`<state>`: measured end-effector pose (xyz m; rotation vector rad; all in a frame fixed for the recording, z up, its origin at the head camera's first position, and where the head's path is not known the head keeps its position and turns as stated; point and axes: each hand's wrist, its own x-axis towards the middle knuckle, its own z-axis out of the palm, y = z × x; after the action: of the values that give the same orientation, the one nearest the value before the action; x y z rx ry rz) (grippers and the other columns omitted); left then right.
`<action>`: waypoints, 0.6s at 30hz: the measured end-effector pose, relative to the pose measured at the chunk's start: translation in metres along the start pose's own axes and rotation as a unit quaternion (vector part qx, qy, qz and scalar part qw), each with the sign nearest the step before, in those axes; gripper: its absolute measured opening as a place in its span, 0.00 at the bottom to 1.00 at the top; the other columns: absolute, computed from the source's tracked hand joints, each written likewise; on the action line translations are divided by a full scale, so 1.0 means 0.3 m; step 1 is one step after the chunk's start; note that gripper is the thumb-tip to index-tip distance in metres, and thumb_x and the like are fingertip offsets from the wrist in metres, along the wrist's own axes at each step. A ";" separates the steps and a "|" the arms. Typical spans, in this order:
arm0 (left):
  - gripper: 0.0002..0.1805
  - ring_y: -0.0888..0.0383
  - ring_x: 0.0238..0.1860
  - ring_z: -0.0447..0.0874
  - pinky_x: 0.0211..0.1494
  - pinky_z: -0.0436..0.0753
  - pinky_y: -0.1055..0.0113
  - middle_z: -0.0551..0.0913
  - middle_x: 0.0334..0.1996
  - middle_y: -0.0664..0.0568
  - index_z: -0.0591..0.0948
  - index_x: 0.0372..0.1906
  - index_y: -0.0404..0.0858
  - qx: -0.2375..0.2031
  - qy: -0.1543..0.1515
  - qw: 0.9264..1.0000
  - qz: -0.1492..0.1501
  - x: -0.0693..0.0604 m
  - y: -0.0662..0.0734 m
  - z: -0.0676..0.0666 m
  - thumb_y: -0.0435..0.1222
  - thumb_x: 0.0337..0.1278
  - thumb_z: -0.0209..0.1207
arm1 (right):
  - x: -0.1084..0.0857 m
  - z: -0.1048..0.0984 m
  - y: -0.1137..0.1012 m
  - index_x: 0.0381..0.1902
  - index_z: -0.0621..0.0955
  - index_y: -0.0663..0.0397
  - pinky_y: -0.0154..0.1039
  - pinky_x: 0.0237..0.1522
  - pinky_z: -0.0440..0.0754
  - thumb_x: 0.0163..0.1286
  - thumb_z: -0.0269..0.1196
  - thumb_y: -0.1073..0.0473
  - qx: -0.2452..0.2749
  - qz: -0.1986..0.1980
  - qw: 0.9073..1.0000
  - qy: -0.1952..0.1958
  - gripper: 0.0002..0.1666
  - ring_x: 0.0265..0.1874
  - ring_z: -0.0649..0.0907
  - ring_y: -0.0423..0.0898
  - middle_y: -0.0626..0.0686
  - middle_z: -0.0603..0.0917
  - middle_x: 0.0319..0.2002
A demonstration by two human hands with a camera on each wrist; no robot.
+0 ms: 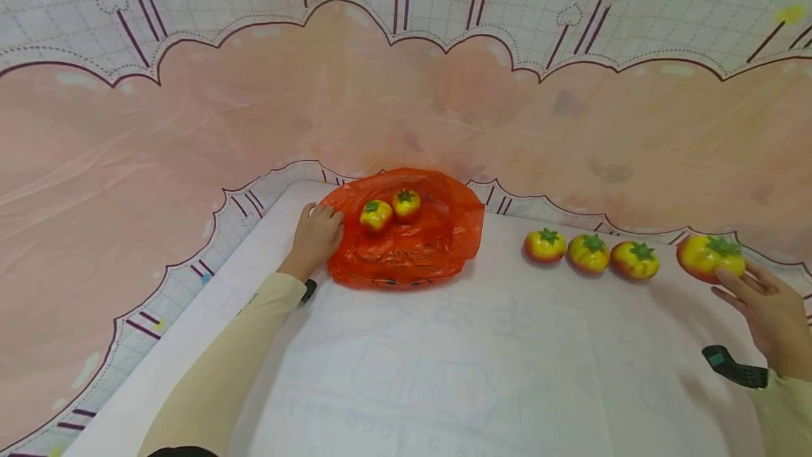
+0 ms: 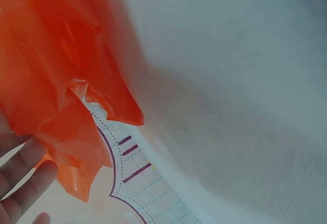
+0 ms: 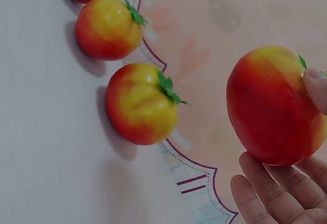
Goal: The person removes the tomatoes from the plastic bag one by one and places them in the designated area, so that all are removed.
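Note:
A red plastic bag point(image 1: 431, 270) lies on the white table with its mouth spread wide. Two yellow-and-red tomatoes point(image 1: 376, 218) with green leafy tops are in it. My left hand point(image 1: 314, 238) holds the bag's left edge; in the left wrist view its fingers point(image 2: 23, 162) show beside the red film, the thumb hidden. Over at the far right, my right hand point(image 1: 770, 309) grips another tomato point(image 1: 705, 258) between thumb and fingers, raised above the table, as the right wrist view also shows. Left of it, a row of three tomatoes point(image 1: 588, 254) sits on the table.
Behind the white table point(image 1: 507, 372) hangs a pink and white patterned cloth point(image 1: 380, 104) that also runs down the left side. Dark bands point(image 1: 736, 369) are on both wrists. The tomato row stands near the table's back edge, right of the bag.

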<state>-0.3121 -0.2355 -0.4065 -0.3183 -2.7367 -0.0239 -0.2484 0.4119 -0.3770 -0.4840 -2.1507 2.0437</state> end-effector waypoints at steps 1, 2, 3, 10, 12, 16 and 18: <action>0.11 0.45 0.50 0.76 0.67 0.66 0.45 0.82 0.40 0.41 0.80 0.42 0.34 0.000 -0.001 1.000 0.000 0.000 0.001 0.000 0.36 0.58 0.58 | 0.001 -0.002 0.004 0.74 0.47 0.39 0.16 0.24 0.75 0.55 0.66 0.47 0.000 0.002 1.000 0.001 0.56 0.65 0.60 0.29 0.36 0.46 0.74; 0.11 0.45 0.50 0.76 0.67 0.66 0.45 0.82 0.40 0.41 0.80 0.42 0.34 0.000 -0.002 1.000 -0.001 0.000 0.001 0.000 0.36 0.58 0.58 | 0.002 -0.004 0.007 0.74 0.47 0.39 0.16 0.24 0.75 0.55 0.66 0.46 -0.001 0.003 1.000 0.002 0.57 0.65 0.59 0.29 0.36 0.46 0.74; 0.11 0.45 0.50 0.76 0.67 0.66 0.45 0.82 0.40 0.41 0.81 0.42 0.34 0.000 -0.002 1.000 -0.001 0.000 0.001 0.000 0.36 0.58 0.58 | 0.003 -0.007 0.011 0.74 0.47 0.38 0.16 0.24 0.75 0.54 0.66 0.46 -0.002 0.005 1.000 0.003 0.57 0.65 0.60 0.29 0.36 0.46 0.74; 0.11 0.44 0.50 0.76 0.67 0.65 0.44 0.82 0.41 0.41 0.80 0.42 0.34 -0.001 -0.006 1.000 -0.004 0.000 0.000 0.001 0.36 0.58 0.58 | 0.020 -0.024 0.038 0.74 0.46 0.39 0.16 0.24 0.76 0.53 0.67 0.45 -0.006 0.008 1.000 0.011 0.59 0.64 0.60 0.30 0.36 0.46 0.74; 0.11 0.44 0.50 0.76 0.67 0.65 0.44 0.82 0.40 0.41 0.81 0.42 0.34 -0.001 -0.005 1.000 -0.004 -0.001 0.000 0.001 0.36 0.58 0.58 | 0.029 -0.029 0.048 0.74 0.46 0.40 0.16 0.24 0.76 0.53 0.67 0.46 -0.005 0.008 1.000 0.011 0.59 0.64 0.60 0.30 0.37 0.46 0.74; 0.11 0.44 0.50 0.77 0.67 0.65 0.44 0.82 0.40 0.41 0.81 0.42 0.34 0.002 -0.002 1.000 -0.003 -0.001 0.000 0.000 0.36 0.58 0.58 | 0.050 -0.041 0.065 0.74 0.45 0.40 0.16 0.23 0.75 0.54 0.67 0.45 -0.018 0.019 1.000 0.005 0.59 0.68 0.58 0.32 0.39 0.44 0.75; 0.11 0.44 0.50 0.76 0.67 0.65 0.44 0.82 0.40 0.41 0.81 0.42 0.34 0.002 -0.001 1.000 -0.001 -0.001 0.000 0.000 0.36 0.58 0.58 | 0.061 -0.046 0.073 0.74 0.45 0.39 0.16 0.24 0.75 0.53 0.66 0.43 -0.038 0.029 0.999 0.006 0.59 0.70 0.56 0.34 0.39 0.43 0.75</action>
<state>-0.3118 -0.2356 -0.4065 -0.3134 -2.7388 -0.0186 -0.2584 0.4314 -0.4000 -0.5729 -2.2399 1.9892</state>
